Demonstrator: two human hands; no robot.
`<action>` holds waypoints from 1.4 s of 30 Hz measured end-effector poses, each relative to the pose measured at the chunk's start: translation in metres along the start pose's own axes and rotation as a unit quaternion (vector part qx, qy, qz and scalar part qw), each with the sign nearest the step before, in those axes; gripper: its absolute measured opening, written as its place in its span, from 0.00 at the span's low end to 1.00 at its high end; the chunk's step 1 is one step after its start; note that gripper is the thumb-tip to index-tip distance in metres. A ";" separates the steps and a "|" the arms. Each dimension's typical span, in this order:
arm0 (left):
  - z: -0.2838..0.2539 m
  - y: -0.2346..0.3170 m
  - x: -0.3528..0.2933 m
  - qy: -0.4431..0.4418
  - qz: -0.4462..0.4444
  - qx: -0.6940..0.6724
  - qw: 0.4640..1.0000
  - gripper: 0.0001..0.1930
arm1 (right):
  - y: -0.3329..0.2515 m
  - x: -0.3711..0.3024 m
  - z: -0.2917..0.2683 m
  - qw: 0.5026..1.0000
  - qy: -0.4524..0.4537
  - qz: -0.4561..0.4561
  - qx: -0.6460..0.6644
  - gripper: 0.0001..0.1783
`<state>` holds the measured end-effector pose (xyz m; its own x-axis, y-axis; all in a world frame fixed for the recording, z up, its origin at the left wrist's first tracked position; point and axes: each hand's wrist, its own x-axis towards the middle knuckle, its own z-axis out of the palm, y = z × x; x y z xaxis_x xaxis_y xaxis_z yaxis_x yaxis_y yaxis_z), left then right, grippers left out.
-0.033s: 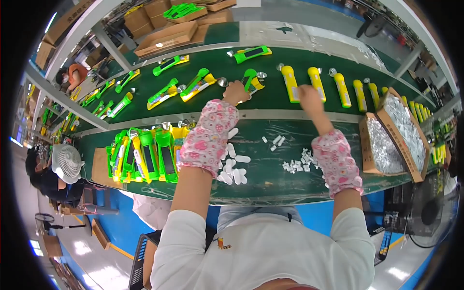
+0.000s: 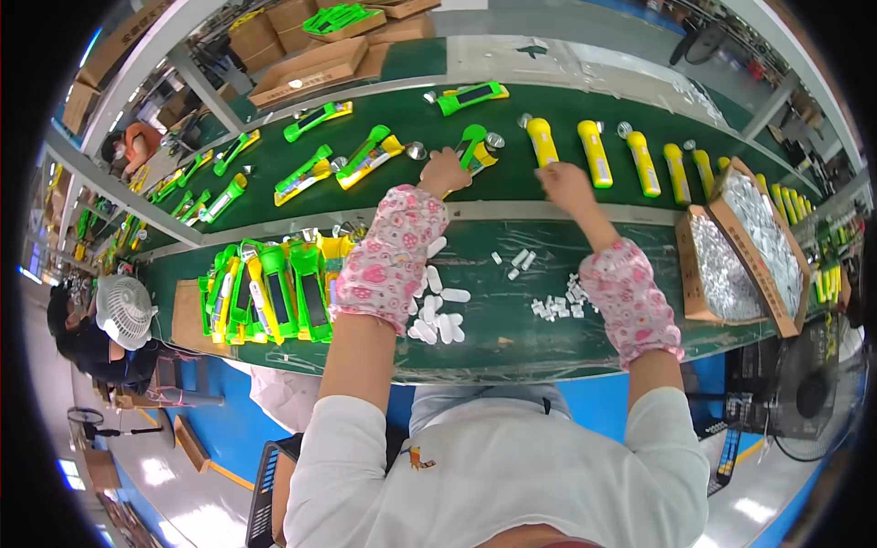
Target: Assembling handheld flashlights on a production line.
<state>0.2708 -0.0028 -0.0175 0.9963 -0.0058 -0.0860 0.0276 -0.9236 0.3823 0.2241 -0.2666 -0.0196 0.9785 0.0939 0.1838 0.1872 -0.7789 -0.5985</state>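
My left hand is closed on the near end of an open green and yellow flashlight housing on the green bench. A silvery reflector cup lies beside its top end. My right hand has curled fingers at the lower end of the leftmost yellow flashlight; whatever they hold is hidden. Just right of that hand lies another yellow flashlight. Below my hands, white oval pieces lie near the left sleeve, and small white blocks near the right.
Several opened green and yellow housings lie to the left. A pile of flashlight housings stands at the near left. Two cardboard boxes of small silvery parts stand at the right. Further yellow flashlights line the bench, with a metal frame post at left.
My right hand has moved left, from between two yellow flashlights to the leftmost one's lower end. My left hand stays on the same housing. The whole view has shifted slightly.
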 end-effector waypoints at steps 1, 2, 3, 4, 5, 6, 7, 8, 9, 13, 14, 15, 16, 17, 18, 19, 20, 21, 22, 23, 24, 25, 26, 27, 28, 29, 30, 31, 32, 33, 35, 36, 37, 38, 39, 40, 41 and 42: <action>0.002 0.006 -0.008 0.011 0.024 -0.021 0.999 0.37 | -0.029 -0.016 0.004 0.957 -0.120 0.120 0.235 0.13; 0.001 0.015 -0.016 -0.001 0.048 -0.060 0.997 0.37 | -0.048 -0.020 0.007 0.920 -0.197 0.165 0.296 0.14; -0.002 0.023 -0.026 -0.013 0.066 -0.100 0.993 0.36 | -0.056 -0.026 0.019 0.884 -0.183 0.176 0.392 0.15; -0.003 0.031 -0.038 -0.032 0.077 -0.168 0.982 0.38 | -0.058 -0.030 0.031 0.839 -0.168 0.190 0.482 0.16; 0.001 0.032 -0.050 -0.016 0.079 -0.171 0.982 0.39 | -0.063 -0.030 0.036 0.824 -0.187 0.171 0.507 0.16; -0.001 0.040 -0.065 -0.002 0.082 -0.174 0.981 0.40 | -0.069 -0.033 0.035 0.807 -0.204 0.155 0.532 0.16; -0.004 0.042 -0.081 -0.011 0.113 -0.216 0.970 0.42 | -0.071 -0.038 0.034 0.813 -0.187 0.142 0.533 0.16; -0.004 0.031 -0.092 0.035 0.136 -0.256 0.956 0.41 | -0.087 -0.045 0.032 0.833 -0.190 0.126 0.505 0.17; -0.009 0.034 -0.105 0.013 0.104 -0.330 0.938 0.39 | -0.095 -0.052 0.023 0.840 -0.195 0.138 0.487 0.17; -0.018 0.004 -0.134 0.046 0.050 -0.537 0.841 0.29 | -0.124 -0.080 0.003 0.816 -0.249 0.073 0.516 0.20; -0.025 0.009 -0.148 0.022 -0.006 -0.565 0.825 0.27 | -0.119 -0.086 0.004 0.874 -0.229 0.047 0.426 0.20; -0.034 0.012 -0.163 0.002 -0.062 -0.591 0.804 0.24 | -0.114 -0.091 0.009 0.921 -0.208 0.017 0.330 0.20; -0.030 0.004 -0.165 -0.037 -0.055 -0.664 0.745 0.25 | -0.104 -0.101 0.017 0.958 -0.202 -0.066 0.194 0.19; -0.029 -0.006 -0.169 -0.031 -0.058 -0.664 0.745 0.25 | -0.105 -0.113 0.030 0.961 -0.166 -0.174 0.137 0.15; -0.028 -0.016 -0.173 -0.069 -0.055 -0.731 0.676 0.23 | -0.113 -0.129 0.037 0.950 -0.185 -0.223 0.119 0.15; -0.027 -0.023 -0.177 -0.106 -0.050 -0.791 0.600 0.20 | -0.124 -0.145 0.044 0.951 -0.198 -0.215 0.099 0.16; -0.036 -0.011 -0.189 -0.096 -0.036 -0.833 0.543 0.16 | -0.125 -0.156 0.050 0.949 -0.177 -0.256 0.045 0.15; -0.037 -0.009 -0.194 -0.099 -0.027 -0.839 0.534 0.16 | -0.125 -0.162 0.058 0.941 -0.156 -0.300 -0.010 0.15; -0.038 -0.008 -0.195 -0.102 -0.018 -0.845 0.524 0.15 | -0.122 -0.163 0.067 0.933 -0.117 -0.341 -0.027 0.13; -0.039 -0.008 -0.197 -0.116 -0.011 -0.850 0.514 0.16 | -0.120 -0.163 0.068 0.931 -0.118 -0.344 -0.029 0.13; -0.040 -0.009 -0.198 -0.113 -0.010 -0.851 0.512 0.16 | -0.118 -0.163 0.068 0.920 -0.104 -0.365 -0.093 0.12; -0.042 -0.011 -0.200 -0.122 0.010 -0.849 0.514 0.18 | -0.114 -0.162 0.067 0.905 -0.089 -0.385 -0.159 0.11; -0.045 -0.010 -0.201 -0.133 0.031 -0.847 0.514 0.20 | -0.111 -0.159 0.061 0.903 -0.089 -0.387 -0.164 0.11; -0.042 -0.017 -0.198 -0.163 0.048 -0.870 0.463 0.24 | -0.107 -0.156 0.053 0.949 -0.136 -0.284 -0.015 0.10; -0.040 -0.022 -0.201 -0.159 0.030 -0.878 0.451 0.24 | -0.104 -0.153 0.044 0.960 -0.176 -0.170 0.134 0.09; -0.040 -0.021 -0.206 -0.157 0.016 -0.885 0.438 0.25 | -0.106 -0.151 0.027 0.915 -0.254 0.016 0.313 0.10; -0.040 -0.021 -0.210 -0.151 0.000 -0.883 0.444 0.24 | -0.105 -0.148 0.012 0.890 -0.255 0.033 0.377 0.10; -0.040 -0.017 -0.214 -0.144 -0.020 -0.883 0.446 0.23 | -0.104 -0.145 -0.003 0.861 -0.254 0.050 0.438 0.10; -0.040 -0.014 -0.217 -0.138 -0.042 -0.881 0.450 0.23 | -0.109 -0.146 -0.017 0.843 -0.237 0.068 0.478 0.11; -0.035 -0.017 -0.220 -0.148 -0.018 -0.882 0.448 0.22 | -0.116 -0.146 -0.027 0.845 -0.220 0.065 0.483 0.12; -0.025 -0.005 -0.222 -0.131 -0.026 -0.885 0.445 0.22 | -0.122 -0.143 -0.041 0.849 -0.180 0.030 0.497 0.15; -0.023 0.002 -0.224 -0.115 -0.028 -0.878 0.463 0.22 | -0.126 -0.140 -0.044 0.862 -0.153 -0.009 0.484 0.15; -0.013 0.005 -0.220 -0.108 0.000 -0.873 0.476 0.22 | -0.134 -0.138 -0.048 0.872 -0.127 -0.049 0.471 0.16; -0.002 0.010 -0.216 -0.103 0.009 -0.862 0.497 0.21 | -0.146 -0.137 -0.050 0.881 -0.102 -0.096 0.452 0.17; -0.002 0.018 -0.216 -0.103 0.027 -0.860 0.499 0.21 | -0.151 -0.133 -0.047 0.893 -0.085 -0.131 0.423 0.17; -0.002 0.024 -0.218 -0.103 0.044 -0.858 0.501 0.20 | -0.156 -0.130 -0.043 0.902 -0.067 -0.166 0.393 0.16; -0.001 0.029 -0.219 -0.116 0.039 -0.879 0.462 0.22 | -0.161 -0.129 -0.039 0.927 -0.065 -0.163 0.332 0.16; -0.002 0.032 -0.221 -0.123 0.057 -0.890 0.436 0.23 | -0.165 -0.127 -0.034 0.938 -0.057 -0.177 0.292 0.16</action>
<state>0.0521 -0.0307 0.0157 0.9665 -0.2564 0.0140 0.2176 0.8465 0.4858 0.0662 -0.1713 0.0820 0.8425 0.3748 0.3869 0.4855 -0.2174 -0.8468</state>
